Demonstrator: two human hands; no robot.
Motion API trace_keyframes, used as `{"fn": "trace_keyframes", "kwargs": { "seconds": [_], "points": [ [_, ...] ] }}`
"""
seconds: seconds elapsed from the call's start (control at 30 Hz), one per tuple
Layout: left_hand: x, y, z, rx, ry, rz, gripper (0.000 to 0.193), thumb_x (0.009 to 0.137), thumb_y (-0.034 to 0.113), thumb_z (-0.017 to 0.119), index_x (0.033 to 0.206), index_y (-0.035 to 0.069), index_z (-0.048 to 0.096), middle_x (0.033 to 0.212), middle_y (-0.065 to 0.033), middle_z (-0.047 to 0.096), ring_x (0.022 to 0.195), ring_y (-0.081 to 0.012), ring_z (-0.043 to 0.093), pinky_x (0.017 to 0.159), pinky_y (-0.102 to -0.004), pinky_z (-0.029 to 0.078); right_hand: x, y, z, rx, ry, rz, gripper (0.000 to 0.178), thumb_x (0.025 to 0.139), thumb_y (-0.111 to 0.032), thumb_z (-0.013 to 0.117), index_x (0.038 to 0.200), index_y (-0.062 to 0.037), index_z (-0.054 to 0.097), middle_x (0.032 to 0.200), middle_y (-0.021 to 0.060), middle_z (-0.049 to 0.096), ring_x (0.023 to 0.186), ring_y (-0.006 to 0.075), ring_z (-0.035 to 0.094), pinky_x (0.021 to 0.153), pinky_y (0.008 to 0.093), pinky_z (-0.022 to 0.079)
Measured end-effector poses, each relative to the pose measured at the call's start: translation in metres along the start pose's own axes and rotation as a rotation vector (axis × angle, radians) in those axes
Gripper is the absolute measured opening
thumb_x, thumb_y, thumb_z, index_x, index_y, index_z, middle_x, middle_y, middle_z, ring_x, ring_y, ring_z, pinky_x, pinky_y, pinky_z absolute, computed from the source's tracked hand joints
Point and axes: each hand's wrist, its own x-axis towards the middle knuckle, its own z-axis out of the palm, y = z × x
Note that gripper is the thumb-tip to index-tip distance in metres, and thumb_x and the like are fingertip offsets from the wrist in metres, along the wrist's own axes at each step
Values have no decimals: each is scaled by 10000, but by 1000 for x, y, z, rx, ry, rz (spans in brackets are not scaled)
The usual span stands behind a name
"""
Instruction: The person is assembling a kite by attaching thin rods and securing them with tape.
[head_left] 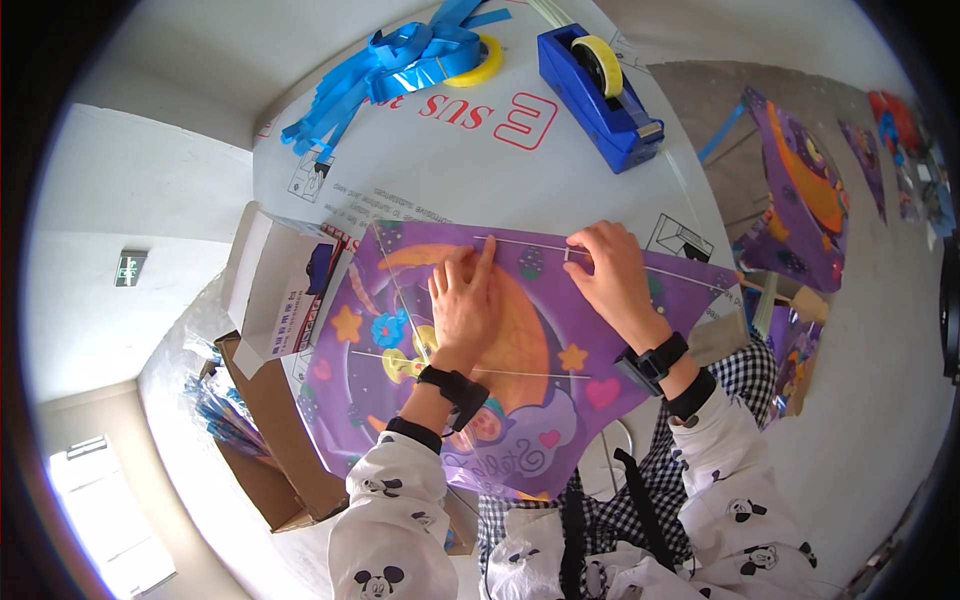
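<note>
- Purple printed kite (pixel 522 325) lay spread on the near part of the table (pixel 560 200), its lower part reaching past the near edge toward the person's lap.
- Thin white upper rod (pixel 690 277) ran along the kite's far edge; lower rod (pixel 545 375) crossed its middle; a third rod (pixel 400 285) slanted down on the left.
- Left hand (pixel 468 305): palm down on the kite, index finger stretched to the upper rod, other fingers loosely bent, nothing gripped that I could see.
- Right hand (pixel 607 265): thumb and index finger bent close together at the upper rod, small gap between tips. Couldn't tell if they had hold of it.
- Surface: pale grey sheeting with red and black print.
- Far side: blue ribbon strips (pixel 375 75) heaped against a yellow tape roll (pixel 488 62); blue tape dispenser (pixel 590 115) to their right.
- Left: white carton (pixel 262 290) just beside the kite, brown cardboard box (pixel 262 415) below it.
- Room: white walls, green sign (pixel 130 268), bright window (pixel 108 520) lower left, second purple kite (pixel 800 190) beyond the table's right edge, pale floor (pixel 885 400).
</note>
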Motion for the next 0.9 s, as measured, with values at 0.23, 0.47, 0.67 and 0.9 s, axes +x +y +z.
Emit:
{"fn": "trace_keyframes", "kwargs": {
  "seconds": [0.23,0.47,0.67,0.9],
  "points": [
    [0,1,0,-7,-4,-25,471,891,142,524,1360,185,522,1219,-125,481,1133,-317,449,990,-457,351,-1,6,-5,-53,11,-90,206,685,-101,761,830,-104,615,825,22,574,849,224,559,776,362,410],
    [1,3,-2,5,9,-11,467,884,128,526,1349,162,531,1340,-101,461,1156,-306,447,1008,-461,344,7,8,-4,-79,55,-190,181,680,-111,744,786,-103,597,782,16,558,813,211,552,769,345,402],
    [3,6,-4,-15,1,6,451,878,104,524,1329,121,540,1401,-55,474,1147,-303,455,1009,-442,353,17,15,-6,-134,10,-285,184,655,-96,709,718,-110,537,743,8,530,767,199,535,747,339,395],
    [2,3,-3,-11,-9,-9,447,875,108,529,1321,133,546,1395,-43,482,1141,-298,456,1004,-447,356,10,28,-22,-93,-67,-274,200,656,-95,721,742,-117,542,744,-3,538,764,192,537,745,338,389]
  ]
}}
